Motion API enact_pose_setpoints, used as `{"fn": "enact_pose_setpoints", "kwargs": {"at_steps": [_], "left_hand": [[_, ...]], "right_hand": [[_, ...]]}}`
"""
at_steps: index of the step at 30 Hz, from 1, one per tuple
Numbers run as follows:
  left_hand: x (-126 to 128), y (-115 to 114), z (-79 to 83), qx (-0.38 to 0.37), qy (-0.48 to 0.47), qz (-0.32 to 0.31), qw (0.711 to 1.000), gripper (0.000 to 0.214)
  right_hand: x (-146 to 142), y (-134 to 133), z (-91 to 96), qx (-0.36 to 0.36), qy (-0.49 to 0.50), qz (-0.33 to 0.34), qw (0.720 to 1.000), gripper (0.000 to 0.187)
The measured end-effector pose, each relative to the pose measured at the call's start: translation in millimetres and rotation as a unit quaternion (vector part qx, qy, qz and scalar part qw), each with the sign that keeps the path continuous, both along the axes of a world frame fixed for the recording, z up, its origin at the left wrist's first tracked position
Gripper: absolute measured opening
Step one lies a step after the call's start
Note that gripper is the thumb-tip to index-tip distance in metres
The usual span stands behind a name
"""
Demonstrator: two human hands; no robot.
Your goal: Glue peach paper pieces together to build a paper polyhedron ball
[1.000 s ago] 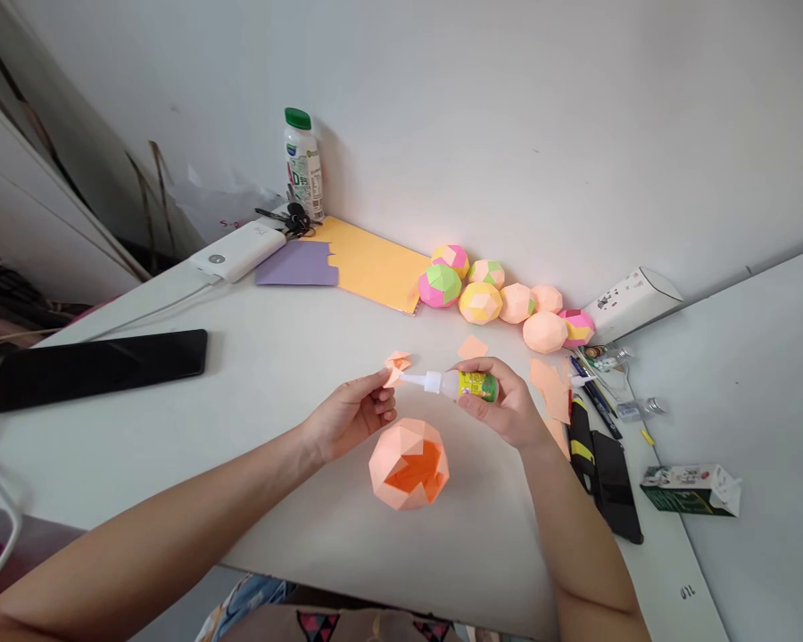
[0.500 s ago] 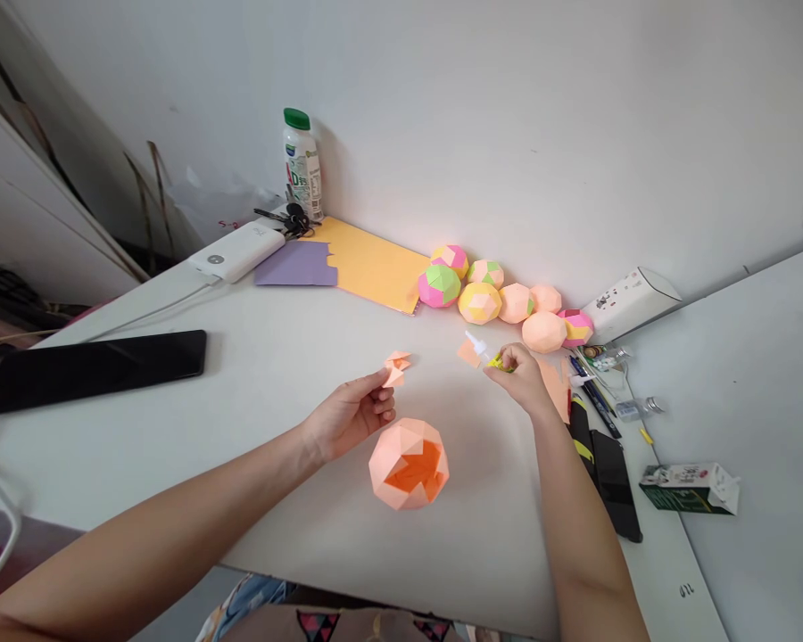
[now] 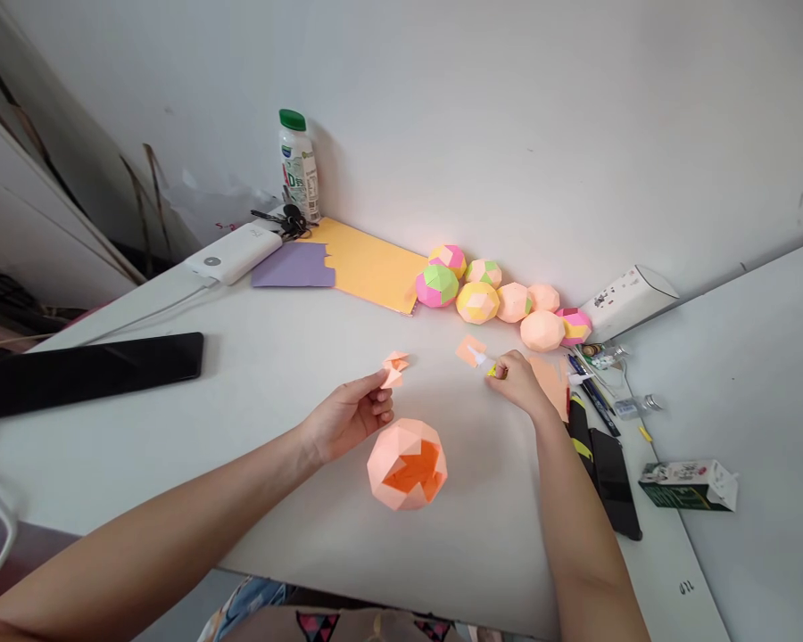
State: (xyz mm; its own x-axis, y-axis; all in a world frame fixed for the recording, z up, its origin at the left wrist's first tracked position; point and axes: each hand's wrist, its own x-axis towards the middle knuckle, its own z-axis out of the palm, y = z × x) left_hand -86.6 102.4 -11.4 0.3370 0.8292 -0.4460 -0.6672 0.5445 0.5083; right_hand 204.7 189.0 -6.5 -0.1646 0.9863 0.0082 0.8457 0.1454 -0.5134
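Paper ball (image 3: pixel 394 446) is sitting at frame lower centre, presumably light and crushable, best held by closed facets; left hand (image 3: pixel 349 415) is pinching a peach piece (image 3: pixel 393 379), right hand (image 3: pixel 520 383) clasping a nozzled bottle (image 3: pixel 480 358).

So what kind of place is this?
Probably a craft desk: there's a peach paper ball with a hole, a yellow sheet, and a nozzle bottle in the right hand.

Paper ball (image 3: pixel 401 465) rests on table (image 3: pixel 294 357); ball cluster (image 3: pixel 478 304) lies behind it. Phone (image 3: pixel 90 373) lies left, carton (image 3: pixel 689 486) right. Keys (image 3: pixel 291 221) lie before bottle (image 3: pixel 300 169).
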Motion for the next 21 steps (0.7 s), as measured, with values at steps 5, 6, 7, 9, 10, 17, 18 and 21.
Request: {"fn": "enact_pose_setpoints", "kwargs": {"at_steps": [5, 6, 7, 9, 10, 17, 18, 21], "left_hand": [[0.1, 1.2, -1.9, 0.007, 0.003, -0.008, 1.000, 0.026], [-0.2, 1.2, -2.3, 0.009, 0.004, -0.010, 1.000, 0.026], [-0.5, 1.1, -2.5, 0.011, 0.004, -0.013, 1.000, 0.025], [-1.1, 0.7, -2.3, 0.016, 0.005, -0.017, 1.000, 0.025], [-1.4, 0.5, -2.1, 0.019, 0.006, -0.019, 1.000, 0.025], [-2.5, 0.1, 0.3, 0.039, 0.011, -0.030, 0.999, 0.025], [-2.6, -0.2, 0.6, 0.043, 0.014, -0.032, 0.998, 0.025], [-3.3, -1.9, 1.1, 0.077, 0.043, -0.039, 0.995, 0.024]], "right_hand": [[0.5, -1.3, 2.2, -0.005, -0.016, 0.011, 1.000, 0.020], [0.3, -1.8, 2.7, -0.004, -0.018, 0.012, 1.000, 0.021], [-0.1, -2.2, 3.3, -0.003, -0.019, 0.014, 1.000, 0.021], [-1.0, -3.2, 4.3, 0.000, -0.020, 0.016, 1.000, 0.021], [-1.5, -3.6, 4.8, 0.002, -0.020, 0.018, 1.000, 0.021], [-3.5, -4.6, 5.8, 0.012, -0.022, 0.026, 0.999, 0.021], [-3.9, -5.0, 6.3, 0.014, -0.023, 0.027, 0.999, 0.021], [-6.3, -6.6, 9.5, 0.018, -0.025, 0.029, 0.999, 0.023]]}}
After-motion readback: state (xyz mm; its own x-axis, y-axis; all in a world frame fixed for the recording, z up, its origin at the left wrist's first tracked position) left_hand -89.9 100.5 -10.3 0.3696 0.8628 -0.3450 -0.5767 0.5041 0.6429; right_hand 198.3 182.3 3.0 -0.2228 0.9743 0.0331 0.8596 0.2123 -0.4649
